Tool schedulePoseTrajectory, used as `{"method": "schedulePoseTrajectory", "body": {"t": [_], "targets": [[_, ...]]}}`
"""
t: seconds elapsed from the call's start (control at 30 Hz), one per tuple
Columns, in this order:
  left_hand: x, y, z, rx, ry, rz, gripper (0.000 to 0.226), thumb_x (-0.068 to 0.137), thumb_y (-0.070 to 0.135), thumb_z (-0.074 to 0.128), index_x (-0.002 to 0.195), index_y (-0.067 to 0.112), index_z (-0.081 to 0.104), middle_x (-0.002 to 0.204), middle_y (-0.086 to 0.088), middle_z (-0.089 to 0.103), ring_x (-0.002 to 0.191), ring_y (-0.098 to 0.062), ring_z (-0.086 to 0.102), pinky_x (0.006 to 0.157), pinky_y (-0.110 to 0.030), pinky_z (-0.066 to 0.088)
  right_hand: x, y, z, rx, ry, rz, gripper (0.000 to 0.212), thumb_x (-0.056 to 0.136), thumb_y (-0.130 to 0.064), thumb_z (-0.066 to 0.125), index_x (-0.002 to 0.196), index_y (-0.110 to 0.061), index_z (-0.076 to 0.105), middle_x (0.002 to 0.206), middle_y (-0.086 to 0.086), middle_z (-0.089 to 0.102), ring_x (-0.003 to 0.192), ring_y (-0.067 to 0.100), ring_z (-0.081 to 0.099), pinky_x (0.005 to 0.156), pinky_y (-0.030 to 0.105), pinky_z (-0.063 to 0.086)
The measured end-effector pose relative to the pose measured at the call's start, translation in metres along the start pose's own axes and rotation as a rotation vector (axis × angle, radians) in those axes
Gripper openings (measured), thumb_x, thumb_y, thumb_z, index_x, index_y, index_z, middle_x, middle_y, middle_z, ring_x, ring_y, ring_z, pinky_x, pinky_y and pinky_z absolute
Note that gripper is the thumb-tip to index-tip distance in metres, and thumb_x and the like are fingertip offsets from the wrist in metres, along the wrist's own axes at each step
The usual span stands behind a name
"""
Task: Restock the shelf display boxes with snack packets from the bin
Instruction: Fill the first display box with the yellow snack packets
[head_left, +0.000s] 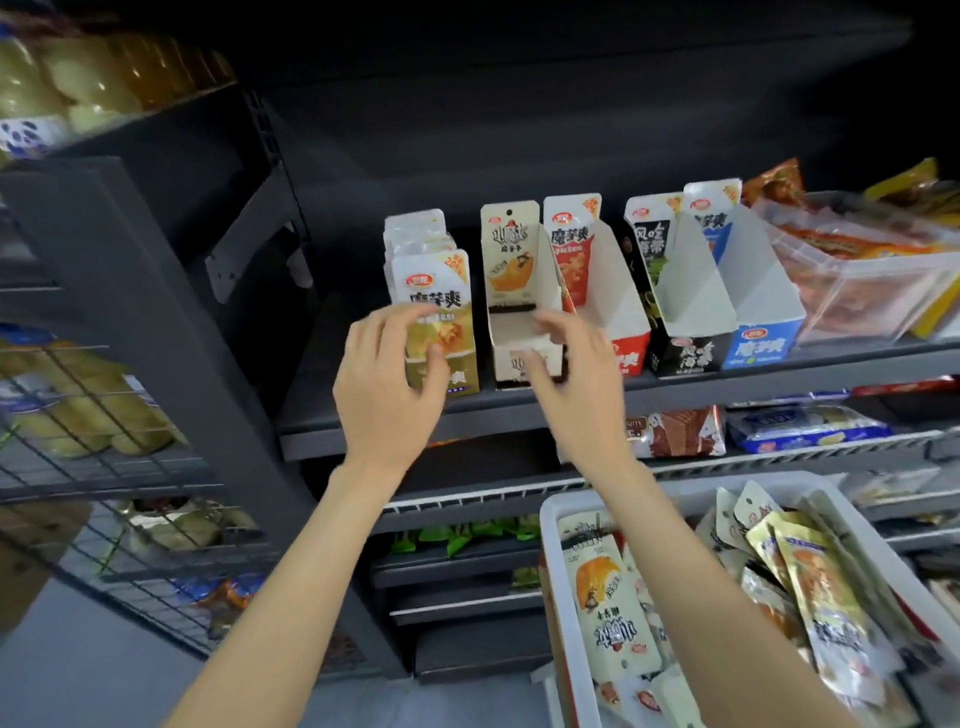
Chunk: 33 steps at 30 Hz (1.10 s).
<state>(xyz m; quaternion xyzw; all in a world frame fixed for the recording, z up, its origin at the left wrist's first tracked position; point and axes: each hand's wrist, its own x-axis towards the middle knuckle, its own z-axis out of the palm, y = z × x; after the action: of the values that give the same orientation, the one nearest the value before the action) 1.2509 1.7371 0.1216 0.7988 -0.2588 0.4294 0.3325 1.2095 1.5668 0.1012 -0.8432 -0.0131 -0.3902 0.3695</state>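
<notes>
Several display boxes stand in a row on the dark shelf (519, 410). The gold box (447, 322) on the left is full of packets. My left hand (387, 384) hovers in front of it with fingers loosely spread and holds nothing. The cream box (514, 291) beside it holds one upright cream packet at its back. My right hand (576, 374) is at that box's front, fingers relaxed and empty; whether it touches the box is unclear. The white bin (558, 597) at lower right holds several cream and gold snack packets (602, 587).
Red (618, 301), black (685, 312) and blue (758, 306) display boxes stand to the right, then a clear tub (862, 291) of orange packets. Below are shelves with wafers (675, 431) and blue packs. A wire rack (78, 415) of bagged goods stands at left.
</notes>
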Motion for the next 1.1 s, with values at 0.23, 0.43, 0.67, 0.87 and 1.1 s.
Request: {"method": "schedulePoseTrajectory", "body": {"t": [0.23,0.43,0.67,0.87,1.1], "targets": [[-0.082,0.060,0.020,-0.310,-0.140,0.168,0.022,0.090,0.016,0.051,0.087,0.006,0.070,0.080,-0.001,0.069,0.080,-0.018,0.061,0.071,-0.031,0.046,-0.106,0.059,-0.097,-0.156,-0.280,0.157,0.018,0.091,-0.018,0.059,0.108,-0.015,0.063,0.093,-0.011,0.063,0.085,0.009,0.058,0.073,0.018,0.044],[-0.137,0.118,0.055,-0.405,-0.719,0.089,0.020,0.090,0.025,0.051,0.103,0.021,0.065,0.094,0.010,0.067,0.092,-0.007,0.057,0.079,-0.030,0.049,-0.189,0.099,-0.185,-0.410,-0.340,0.440,0.020,0.084,-0.004,0.067,0.102,-0.011,0.067,0.092,0.003,0.069,0.078,0.018,0.066,0.059,0.019,0.044],[-0.178,0.176,0.107,-0.333,-1.170,-0.122,0.042,0.093,0.037,0.053,0.133,0.028,0.045,0.138,0.008,0.045,0.127,-0.010,0.040,0.101,-0.028,0.036,-0.225,0.129,-0.216,-0.561,-0.502,0.770,0.060,0.088,-0.042,0.060,0.138,-0.015,0.041,0.137,0.013,0.044,0.120,0.038,0.045,0.091,0.044,0.041],[-0.183,0.208,0.150,-0.198,-1.288,-0.120,0.070,0.084,0.052,0.062,0.140,0.020,0.036,0.142,-0.001,0.040,0.129,-0.018,0.039,0.099,-0.033,0.038,-0.212,0.133,-0.194,-0.652,-0.505,0.811,0.078,0.082,-0.058,0.060,0.142,-0.023,0.025,0.137,0.019,0.029,0.114,0.040,0.047,0.085,0.045,0.049],[-0.165,0.230,0.190,-0.068,-1.140,-0.356,0.050,0.088,0.045,0.061,0.125,0.016,0.046,0.100,0.004,0.064,0.073,-0.009,0.056,0.055,-0.022,0.045,-0.211,0.132,-0.214,-0.644,-0.453,0.866,0.071,0.076,-0.050,0.071,0.135,-0.027,0.037,0.118,0.012,0.047,0.107,0.033,0.049,0.092,0.042,0.041]]}}
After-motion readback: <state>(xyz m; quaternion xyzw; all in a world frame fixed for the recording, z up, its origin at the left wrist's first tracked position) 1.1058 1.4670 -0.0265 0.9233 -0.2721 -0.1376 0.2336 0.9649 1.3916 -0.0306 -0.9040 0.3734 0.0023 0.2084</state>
